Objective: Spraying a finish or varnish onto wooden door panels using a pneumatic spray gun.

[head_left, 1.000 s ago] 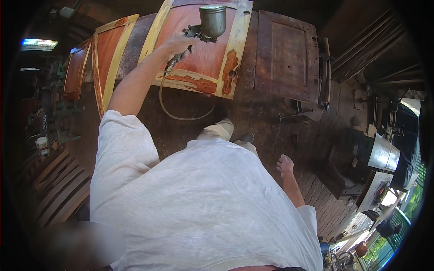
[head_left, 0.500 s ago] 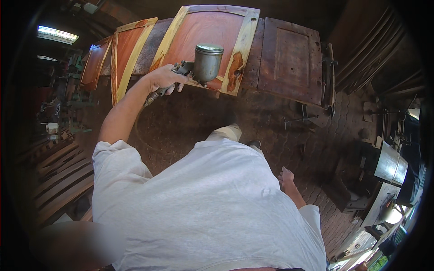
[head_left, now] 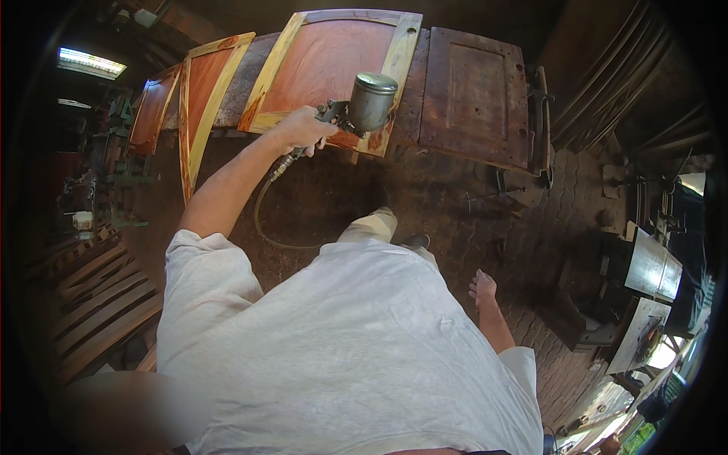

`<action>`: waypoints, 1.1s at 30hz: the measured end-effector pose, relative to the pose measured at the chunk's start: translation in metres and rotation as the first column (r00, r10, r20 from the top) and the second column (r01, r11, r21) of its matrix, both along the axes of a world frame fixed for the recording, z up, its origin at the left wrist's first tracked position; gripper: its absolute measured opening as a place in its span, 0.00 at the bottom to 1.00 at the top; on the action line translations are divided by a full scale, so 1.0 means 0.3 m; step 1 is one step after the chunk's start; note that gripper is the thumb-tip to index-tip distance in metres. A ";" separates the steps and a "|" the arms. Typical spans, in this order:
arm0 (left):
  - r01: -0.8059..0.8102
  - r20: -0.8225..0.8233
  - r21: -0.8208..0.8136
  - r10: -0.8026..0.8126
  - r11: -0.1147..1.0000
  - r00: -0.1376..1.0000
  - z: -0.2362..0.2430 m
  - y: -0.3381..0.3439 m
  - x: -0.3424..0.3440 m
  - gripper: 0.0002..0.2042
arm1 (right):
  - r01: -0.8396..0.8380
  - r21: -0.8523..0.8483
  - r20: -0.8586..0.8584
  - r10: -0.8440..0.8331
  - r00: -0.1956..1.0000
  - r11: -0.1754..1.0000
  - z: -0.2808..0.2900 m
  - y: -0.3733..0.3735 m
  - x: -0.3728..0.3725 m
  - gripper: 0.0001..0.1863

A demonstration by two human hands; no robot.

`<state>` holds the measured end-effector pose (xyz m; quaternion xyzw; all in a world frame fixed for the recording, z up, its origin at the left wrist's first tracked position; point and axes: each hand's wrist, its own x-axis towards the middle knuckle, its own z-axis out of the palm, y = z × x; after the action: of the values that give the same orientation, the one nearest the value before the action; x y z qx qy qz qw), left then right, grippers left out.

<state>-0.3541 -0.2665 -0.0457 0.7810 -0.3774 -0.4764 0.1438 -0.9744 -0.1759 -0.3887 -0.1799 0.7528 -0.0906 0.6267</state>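
Four wooden door panels are leaning in a row: three reddish ones with pale frames (head_left: 334, 68) (head_left: 205, 98) (head_left: 152, 106) and one dark brown one (head_left: 474, 95). One spray gun (head_left: 356, 110) with one metal cup is showing, trailing one hose (head_left: 262, 220). Two hands are showing, left (head_left: 303, 130) and right (head_left: 482, 288).

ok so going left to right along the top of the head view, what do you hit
small red panel → tilted yellow-framed panel → left hand → spray gun cup → dark brown door
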 end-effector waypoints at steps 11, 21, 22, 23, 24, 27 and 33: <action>0.097 0.045 0.027 -0.099 0.995 0.994 -0.031 -0.299 0.142 0.13 | 0.221 0.138 -0.082 -0.212 0.974 0.965 -0.017 0.294 -0.041 0.15; -0.235 0.054 -0.367 0.273 0.900 0.961 -0.148 -0.671 0.236 0.16 | 0.148 -0.031 -0.024 -0.149 0.989 0.989 -0.009 0.453 -0.040 0.19; -0.247 0.018 -0.364 0.272 0.898 0.962 -0.150 -0.646 0.240 0.15 | 0.056 -0.088 -0.033 -0.059 0.998 0.995 -0.058 0.468 -0.049 0.21; -0.267 -0.006 -0.369 0.285 0.890 0.958 -0.146 -0.614 0.244 0.15 | -0.035 -0.146 -0.052 0.027 0.998 0.989 -0.110 0.485 -0.060 0.22; -0.272 -0.011 -0.362 0.287 0.892 0.958 -0.137 -0.568 0.252 0.15 | -0.059 -0.188 0.022 0.064 0.998 0.980 -0.165 0.493 -0.068 0.25; -0.152 -0.026 -0.215 0.150 0.965 0.988 -0.086 -0.383 0.278 0.13 | -0.297 -0.263 0.019 0.313 0.950 0.918 -0.252 0.455 -0.108 0.27; 0.007 -0.038 0.010 -0.006 1.000 0.999 0.046 -0.072 0.363 0.11 | 0.094 0.135 -0.046 -0.089 0.995 0.986 -0.132 0.194 -0.005 0.12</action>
<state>-0.2451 -0.2880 -0.0320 0.7713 -0.3746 -0.4936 0.1452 -0.9759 -0.1176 -0.4285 -0.1035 0.7770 -0.0637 0.6177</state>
